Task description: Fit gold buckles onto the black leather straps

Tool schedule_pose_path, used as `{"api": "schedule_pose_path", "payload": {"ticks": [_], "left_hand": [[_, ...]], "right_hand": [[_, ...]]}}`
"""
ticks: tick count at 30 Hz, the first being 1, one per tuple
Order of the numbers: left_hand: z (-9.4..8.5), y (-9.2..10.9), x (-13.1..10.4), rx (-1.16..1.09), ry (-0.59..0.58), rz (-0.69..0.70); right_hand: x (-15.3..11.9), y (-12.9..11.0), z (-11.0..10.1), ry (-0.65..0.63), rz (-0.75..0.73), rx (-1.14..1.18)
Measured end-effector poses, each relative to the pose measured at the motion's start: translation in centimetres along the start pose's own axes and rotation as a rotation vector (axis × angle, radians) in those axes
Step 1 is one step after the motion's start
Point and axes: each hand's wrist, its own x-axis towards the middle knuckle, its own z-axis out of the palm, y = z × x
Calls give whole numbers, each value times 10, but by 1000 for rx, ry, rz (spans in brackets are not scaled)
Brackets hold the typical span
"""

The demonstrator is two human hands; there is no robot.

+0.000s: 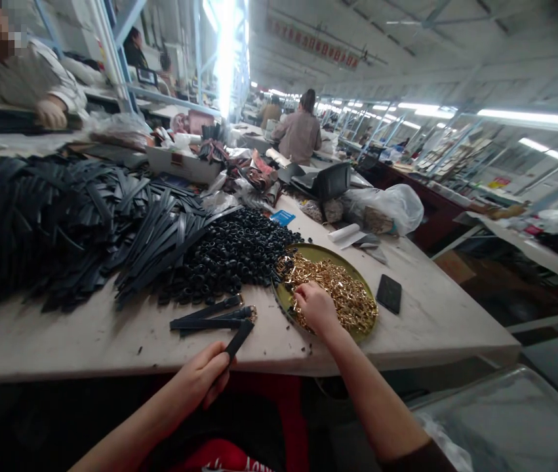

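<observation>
My left hand (213,373) is closed around a dark strap (240,339) near the table's front edge. The strap's upper end points to a few similar straps (204,321) with gold-coloured ends lying on the table. My right hand (314,305) is over a green round tray (363,278) heaped with small gold metal pieces (340,288). Its fingers are bent together at the pieces, and whatever they pinch is too small to make out. Just left of the tray spreads a pile of small black loops (239,252).
Long black straps (62,223) are heaped at the left. A phone (389,293) lies right of the tray. Behind are a blue card (282,217), a clear plastic bag (397,206) and scraps. A person's hand (52,113) is at the upper left; another person (301,134) is farther back.
</observation>
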Motion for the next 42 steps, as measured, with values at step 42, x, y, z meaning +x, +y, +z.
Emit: {"api": "schedule_pose_path", "payload": {"ticks": [42], "left_hand": [[7, 24, 20, -105, 217, 256]], "right_hand": [[-37, -101, 5, -436, 370, 1796]]}}
